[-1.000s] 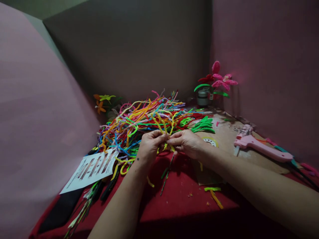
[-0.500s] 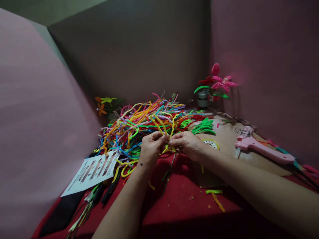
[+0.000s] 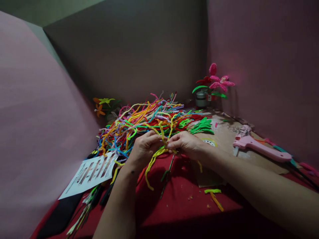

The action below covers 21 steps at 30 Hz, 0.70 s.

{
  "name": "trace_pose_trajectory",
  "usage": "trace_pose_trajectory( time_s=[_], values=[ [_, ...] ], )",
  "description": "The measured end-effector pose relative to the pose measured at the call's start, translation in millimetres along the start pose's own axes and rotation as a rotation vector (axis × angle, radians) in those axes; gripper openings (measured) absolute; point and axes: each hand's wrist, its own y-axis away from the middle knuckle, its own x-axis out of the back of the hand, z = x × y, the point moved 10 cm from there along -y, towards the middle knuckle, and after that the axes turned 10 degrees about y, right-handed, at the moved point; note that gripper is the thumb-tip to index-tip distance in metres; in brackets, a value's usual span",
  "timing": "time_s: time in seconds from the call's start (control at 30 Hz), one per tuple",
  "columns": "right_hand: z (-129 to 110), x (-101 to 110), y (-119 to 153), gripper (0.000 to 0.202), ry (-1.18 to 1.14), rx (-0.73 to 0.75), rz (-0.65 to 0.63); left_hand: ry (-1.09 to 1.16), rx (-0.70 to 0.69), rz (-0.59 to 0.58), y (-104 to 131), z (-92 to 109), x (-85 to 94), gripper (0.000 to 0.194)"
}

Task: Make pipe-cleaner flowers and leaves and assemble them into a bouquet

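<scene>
Yellow pipe cleaners (image 3: 152, 163) fan out from between my hands, some pointing up and others hanging down over the red cloth. My left hand (image 3: 147, 146) is closed on them from the left, its fingertips near the crossing point. From the right, my right hand (image 3: 185, 144) pinches the same yellow strands, almost touching the left fingertips. Below the hands a thin dark green stem (image 3: 168, 172) hangs down with a small green leaf. The exact join is hidden by the fingers.
A tangled heap of colourful pipe cleaners (image 3: 139, 116) lies behind the hands. A pink glue gun (image 3: 261, 149) rests on a board (image 3: 251, 162) at right, near a tape roll (image 3: 209, 142). Pink flowers (image 3: 220, 83) stand behind. A printed sheet (image 3: 88, 174) lies at left.
My left hand has shifted slightly left and its grip has changed. Yellow strands now hang down and to the left below the hands. The whole view has drifted a little.
</scene>
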Motion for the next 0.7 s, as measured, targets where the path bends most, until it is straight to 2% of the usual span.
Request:
trace_pose_trajectory(
  time_s=[0.13,0.27,0.37,0.5,0.7],
  values=[
    [-3,-3,2,0.01,0.011,-0.004,-0.022,-0.128,-0.078,-0.032,2,7,-0.2,0.016],
    [1,-3,2,0.012,0.022,-0.037,-0.031,-0.141,-0.119,-0.073,5,8,-5.8,0.017],
    [3,-4,2,0.015,0.012,-0.048,-0.047,-0.155,-0.111,-0.112,6,6,-12.4,0.022],
    [-2,-4,2,0.016,0.026,-0.027,-0.024,-0.192,-0.092,-0.094,5,5,-13.2,0.025],
    [-6,-10,3,0.007,-0.075,0.014,-0.077,-0.171,-0.08,-0.106,4,7,-12.0,0.024]
  ],
)
